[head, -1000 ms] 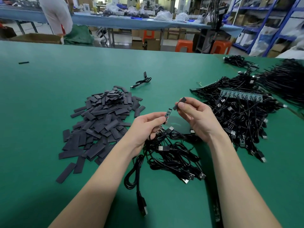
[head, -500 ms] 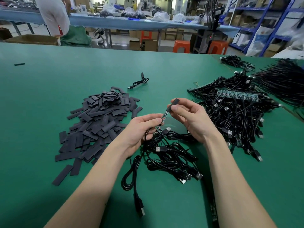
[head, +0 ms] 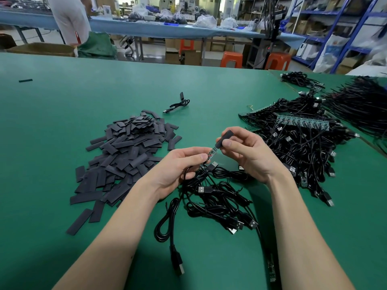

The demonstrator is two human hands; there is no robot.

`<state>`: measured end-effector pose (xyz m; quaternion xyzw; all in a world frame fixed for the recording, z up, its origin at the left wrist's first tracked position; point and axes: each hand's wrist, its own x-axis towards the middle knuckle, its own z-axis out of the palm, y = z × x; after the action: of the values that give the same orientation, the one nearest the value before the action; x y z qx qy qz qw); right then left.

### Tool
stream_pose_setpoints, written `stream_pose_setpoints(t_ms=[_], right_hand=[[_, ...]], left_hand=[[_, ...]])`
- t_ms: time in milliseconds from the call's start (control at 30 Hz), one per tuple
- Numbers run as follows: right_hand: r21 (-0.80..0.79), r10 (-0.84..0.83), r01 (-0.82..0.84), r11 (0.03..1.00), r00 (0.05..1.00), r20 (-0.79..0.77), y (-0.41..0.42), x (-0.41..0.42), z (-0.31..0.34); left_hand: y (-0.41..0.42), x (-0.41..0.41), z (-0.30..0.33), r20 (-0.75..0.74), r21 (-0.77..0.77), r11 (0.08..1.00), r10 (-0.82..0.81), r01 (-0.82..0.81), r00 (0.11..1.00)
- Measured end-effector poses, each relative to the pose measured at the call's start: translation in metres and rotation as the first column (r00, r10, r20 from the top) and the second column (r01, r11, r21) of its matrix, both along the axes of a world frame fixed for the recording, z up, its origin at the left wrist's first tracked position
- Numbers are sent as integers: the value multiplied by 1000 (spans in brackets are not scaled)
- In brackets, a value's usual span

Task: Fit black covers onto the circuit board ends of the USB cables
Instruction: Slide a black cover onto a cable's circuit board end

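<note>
My left hand (head: pixel 180 166) pinches a small green circuit board (head: pixel 212 153) at the end of a black USB cable, above the green table. My right hand (head: pixel 249 152) pinches a black cover (head: pixel 224 138) whose lower mouth sits over the board's tip; most of the board still shows. A heap of flat black covers (head: pixel 123 155) lies to the left. Loose USB cables (head: pixel 217 201) are tangled under my hands.
A big pile of black cables with a strip of green boards (head: pixel 301 122) lies at the right, more cable bundles (head: pixel 360 103) beyond it. One coiled cable (head: pixel 178 104) lies further back. A person (head: pixel 69 17) stands at the far blue bench.
My right hand brought the black cover from apart and beside the board down onto the board's tip. The left hand kept its hold on the board.
</note>
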<state>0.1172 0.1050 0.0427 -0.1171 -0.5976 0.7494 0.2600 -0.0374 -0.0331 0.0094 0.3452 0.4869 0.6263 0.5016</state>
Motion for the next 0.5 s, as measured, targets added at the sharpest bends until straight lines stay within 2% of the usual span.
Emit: stream_pose_setpoints(t_ms=[167, 500], right_hand=[[24, 105, -108, 994, 991, 89, 5, 14, 5], [145, 51, -67, 987, 992, 114, 3, 12, 9]], left_hand=[[-1, 1, 0, -74, 18, 997, -73, 75, 995], [1, 1, -1, -109, 11, 1000, 0, 1, 994]])
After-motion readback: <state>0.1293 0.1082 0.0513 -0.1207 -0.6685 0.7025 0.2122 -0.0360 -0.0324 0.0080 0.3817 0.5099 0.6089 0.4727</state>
